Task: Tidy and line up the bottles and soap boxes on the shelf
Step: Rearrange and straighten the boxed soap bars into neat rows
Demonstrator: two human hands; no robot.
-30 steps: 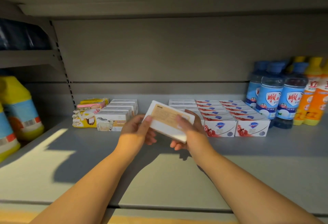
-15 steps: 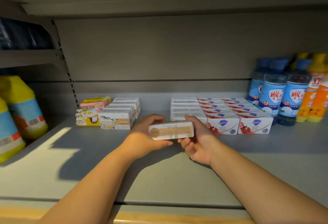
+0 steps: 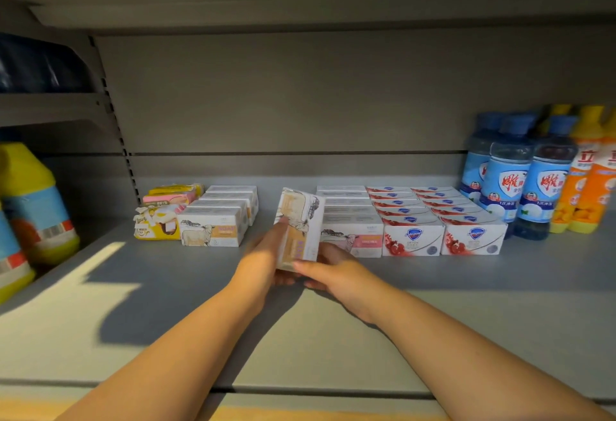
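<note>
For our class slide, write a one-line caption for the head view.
Left hand and right hand hold a soap box on end between the orange-label row and pink-label row.

Grey shelf (image 3: 500,304) and back panel (image 3: 300,94), a sunlit patch (image 3: 66,314) at left.

Motion blur on soap box (image 3: 304,217)
</note>
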